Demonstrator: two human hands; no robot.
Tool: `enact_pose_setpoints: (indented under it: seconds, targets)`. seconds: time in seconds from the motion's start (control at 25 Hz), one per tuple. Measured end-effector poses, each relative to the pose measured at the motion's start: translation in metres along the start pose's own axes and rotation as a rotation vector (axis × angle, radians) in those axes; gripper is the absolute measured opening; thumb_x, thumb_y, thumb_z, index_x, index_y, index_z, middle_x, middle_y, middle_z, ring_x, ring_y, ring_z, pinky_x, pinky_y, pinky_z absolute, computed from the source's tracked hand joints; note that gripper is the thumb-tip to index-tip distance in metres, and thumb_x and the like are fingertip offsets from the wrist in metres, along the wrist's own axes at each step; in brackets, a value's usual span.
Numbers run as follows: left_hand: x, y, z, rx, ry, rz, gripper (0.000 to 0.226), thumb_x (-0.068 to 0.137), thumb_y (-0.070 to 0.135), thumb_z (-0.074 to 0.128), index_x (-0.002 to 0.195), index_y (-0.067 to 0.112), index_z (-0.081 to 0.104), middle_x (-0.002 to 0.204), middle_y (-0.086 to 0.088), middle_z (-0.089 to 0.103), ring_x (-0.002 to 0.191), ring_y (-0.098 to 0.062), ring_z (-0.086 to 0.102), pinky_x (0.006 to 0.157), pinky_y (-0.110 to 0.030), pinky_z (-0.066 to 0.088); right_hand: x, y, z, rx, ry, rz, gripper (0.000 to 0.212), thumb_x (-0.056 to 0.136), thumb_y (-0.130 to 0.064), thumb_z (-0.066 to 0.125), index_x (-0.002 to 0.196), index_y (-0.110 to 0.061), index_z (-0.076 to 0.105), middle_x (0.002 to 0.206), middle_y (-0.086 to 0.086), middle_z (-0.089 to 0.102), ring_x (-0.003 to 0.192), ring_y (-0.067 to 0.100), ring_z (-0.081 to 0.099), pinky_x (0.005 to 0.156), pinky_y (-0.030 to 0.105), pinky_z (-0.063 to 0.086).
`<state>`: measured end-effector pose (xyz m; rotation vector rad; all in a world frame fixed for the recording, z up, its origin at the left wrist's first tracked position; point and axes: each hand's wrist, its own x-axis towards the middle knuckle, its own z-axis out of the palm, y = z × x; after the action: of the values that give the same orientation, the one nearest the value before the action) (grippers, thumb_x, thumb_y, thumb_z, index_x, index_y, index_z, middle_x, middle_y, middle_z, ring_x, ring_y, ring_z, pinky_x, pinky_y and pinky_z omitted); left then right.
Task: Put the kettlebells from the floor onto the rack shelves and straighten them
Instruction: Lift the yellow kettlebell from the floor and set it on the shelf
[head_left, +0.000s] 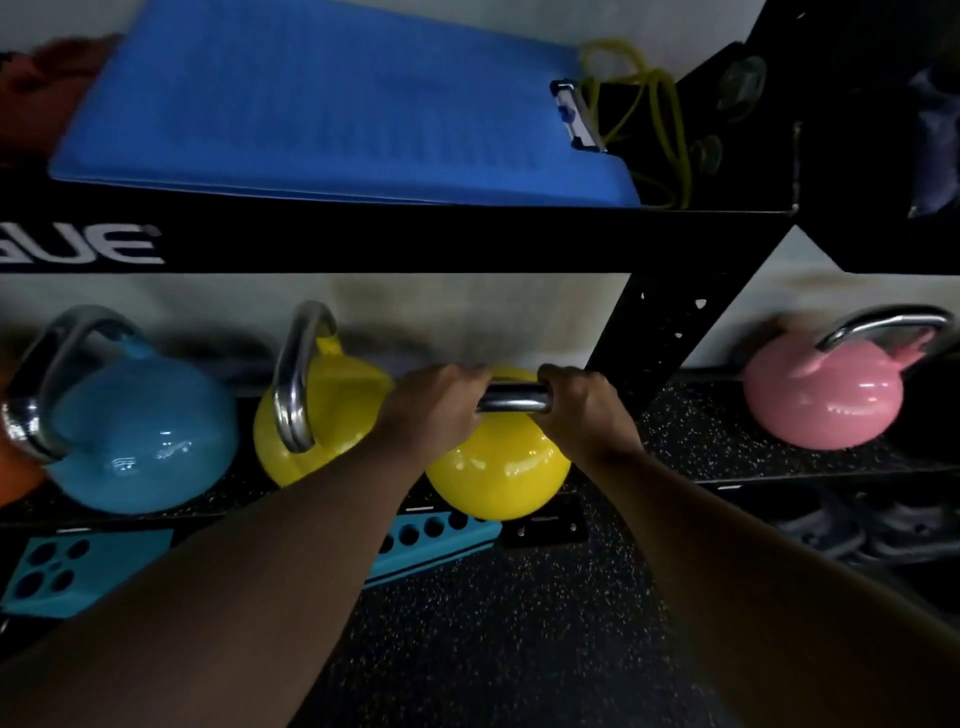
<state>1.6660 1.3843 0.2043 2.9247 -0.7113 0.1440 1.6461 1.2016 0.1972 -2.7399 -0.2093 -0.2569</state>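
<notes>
Views: only one, worn on the head.
Position: above and in front of the rack (395, 244), close to it.
Direction: forward and down, toward the shelves.
Nearness: both forearms fill the lower half of the frame; left hand (431, 410) and right hand (587, 410) at centre.
Lens: wide-angle, edges bent and a little blurred.
Upper frame: top shelf seen from above.
Lower frame: speckled floor (519, 623).

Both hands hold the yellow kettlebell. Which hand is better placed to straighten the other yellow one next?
Left hand, probably: the other yellow kettlebell sits right beside it, while the right hand would have to cross over.
</notes>
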Motion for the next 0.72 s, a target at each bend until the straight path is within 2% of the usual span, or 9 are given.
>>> enact_pose_setpoints:
  seconds: [0.2,0.36,0.48,0.6,0.72]
  targets:
    - [0.023,-0.008,0.008,0.008,0.014,-0.06,0.025,0.084,0.024,0.067,0.108,0.019,0.064,0.097,-0.01,0.071,0.086,-0.035,0.068,0.063,-0.037,0.05,0.025,0.01,0.013,0.069,-0.023,0.001,0.011,0.08,-0.009,0.067,0.09,-0.008,0.062,0.082,0.015,0.067,0.069,0.029,0.057,0.059,0.029,0.036]
    - [0.038,-0.007,0.013,-0.031,-0.009,-0.086,0.023,0.084,0.02,0.067,0.106,0.017,0.062,0.098,-0.013,0.069,0.09,-0.038,0.066,0.063,-0.038,0.047,0.037,0.02,0.015,0.081,-0.055,-0.007,0.01,0.08,-0.007,0.068,0.088,-0.008,0.062,0.075,0.011,0.062,0.066,0.024,0.052,0.058,0.028,0.037]
    - [0.055,-0.013,0.016,-0.101,-0.047,-0.135,0.02,0.078,0.018,0.07,0.097,0.016,0.062,0.096,-0.014,0.069,0.091,-0.038,0.065,0.063,-0.034,0.038,0.049,0.021,0.014,0.111,-0.079,0.039,0.009,0.08,-0.006,0.067,0.085,-0.01,0.06,0.071,0.005,0.053,0.065,0.025,0.052,0.056,0.028,0.035]
    - [0.067,-0.026,0.024,-0.191,-0.052,-0.197,0.018,0.075,0.017,0.072,0.088,0.014,0.06,0.087,-0.015,0.067,0.086,-0.038,0.065,0.063,-0.033,0.036,0.066,0.017,0.019,0.195,-0.15,0.106,0.021,0.079,-0.004,0.067,0.079,-0.019,0.051,0.072,0.006,0.053,0.064,0.025,0.052,0.052,0.026,0.032]
    - [0.069,-0.027,0.028,-0.214,-0.038,-0.23,0.022,0.082,0.016,0.072,0.081,0.013,0.05,0.076,-0.011,0.054,0.083,-0.037,0.064,0.063,-0.034,0.034,0.074,0.018,0.026,0.237,-0.141,0.147,0.026,0.078,-0.002,0.067,0.076,-0.019,0.048,0.07,0.007,0.051,0.062,0.026,0.051,0.05,0.027,0.031]
